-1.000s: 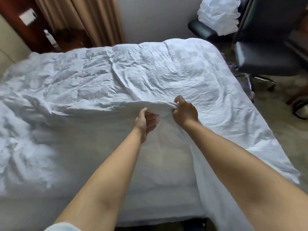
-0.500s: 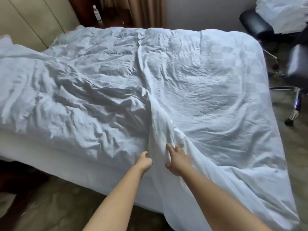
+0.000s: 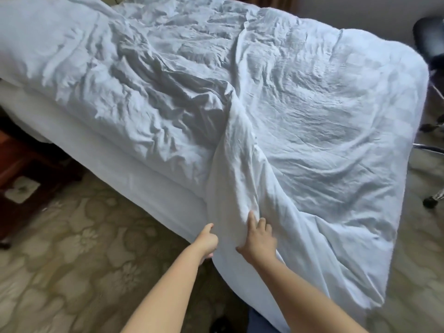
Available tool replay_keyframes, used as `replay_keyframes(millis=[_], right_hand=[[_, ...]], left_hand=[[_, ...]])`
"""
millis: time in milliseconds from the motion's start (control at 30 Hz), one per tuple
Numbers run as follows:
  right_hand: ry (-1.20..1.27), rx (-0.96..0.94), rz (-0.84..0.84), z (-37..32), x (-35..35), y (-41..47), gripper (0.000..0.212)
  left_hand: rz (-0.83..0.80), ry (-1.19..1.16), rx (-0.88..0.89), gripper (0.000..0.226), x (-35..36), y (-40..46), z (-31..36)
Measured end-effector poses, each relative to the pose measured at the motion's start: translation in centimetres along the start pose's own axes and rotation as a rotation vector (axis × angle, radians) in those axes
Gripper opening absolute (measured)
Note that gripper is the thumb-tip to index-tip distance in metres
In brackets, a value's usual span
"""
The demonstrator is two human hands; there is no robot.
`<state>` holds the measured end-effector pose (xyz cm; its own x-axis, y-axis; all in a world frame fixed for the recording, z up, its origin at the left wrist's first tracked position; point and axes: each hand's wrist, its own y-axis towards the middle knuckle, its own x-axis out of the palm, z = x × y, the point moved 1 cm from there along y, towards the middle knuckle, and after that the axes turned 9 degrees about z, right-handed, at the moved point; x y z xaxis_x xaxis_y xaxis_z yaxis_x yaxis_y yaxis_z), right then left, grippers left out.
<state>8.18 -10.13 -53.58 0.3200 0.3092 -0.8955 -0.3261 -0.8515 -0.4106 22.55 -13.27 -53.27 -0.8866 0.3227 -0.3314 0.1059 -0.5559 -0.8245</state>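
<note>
Head view: at the bed's (image 3: 144,181) near edge, left hand (image 3: 207,242) grips the duvet (image 3: 312,131) fold; right hand (image 3: 259,239) presses it, fingers straight.

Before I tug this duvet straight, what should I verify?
1. Left hand grips the duvet edge: ok.
2. Right hand gripping: not ok, its fingers lie spread on the fabric.
3. Duvet flat: not ok, a bunched ridge runs up from the hands.
4. Mattress side covered: not ok, bare left of the hands.
5. Office chair clear of the far corner: cannot tell.
</note>
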Motion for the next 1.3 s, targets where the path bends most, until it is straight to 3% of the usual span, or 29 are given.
replay_keyframes(millis=[267,467,700,767,867,967,1033,1200,1300], right_hand=[[-0.138,-0.336,0.077,5.0,1.1,1.6,0.085],[-0.011,-0.336,0.048,8.9,-2.0,3.5,0.040],[0.163,-0.223,-0.039,14.2,-7.3,3.7,0.017],[0.243,-0.159,-0.004,16.2,-8.7,4.0,0.015],[0.473,0.001,0.057,18.8,-10.5,4.8,0.015],[0.663,0.111,0.030,20.8,-10.6,6.0,0.016],[0.660,0.105,-0.014,22.2,-10.2,6.3,0.015],[0.643,0.106,-0.108,26.0,-10.7,3.4,0.044],[0.823,0.026,-0.320,28.2,-13.0,0.7,0.045]], left_hand=[[0.051,-0.112,-0.057,0.065,5.7,0.8,-1.4],[0.233,-0.126,-0.036,0.056,11.9,0.1,-1.5],[0.393,-0.182,-0.148,0.111,16.1,-3.7,-2.0],[0.352,-0.211,-0.131,0.116,17.0,-4.9,-1.2],[0.124,-0.146,-0.110,0.120,18.8,-7.2,0.6],[-0.044,0.004,-0.076,0.092,21.8,-9.2,2.0],[-0.011,0.010,-0.027,0.075,23.7,-10.5,2.5],[0.016,-0.167,0.062,0.077,26.0,-16.2,4.4],[0.000,-0.194,0.095,0.079,28.4,-20.4,6.0]])
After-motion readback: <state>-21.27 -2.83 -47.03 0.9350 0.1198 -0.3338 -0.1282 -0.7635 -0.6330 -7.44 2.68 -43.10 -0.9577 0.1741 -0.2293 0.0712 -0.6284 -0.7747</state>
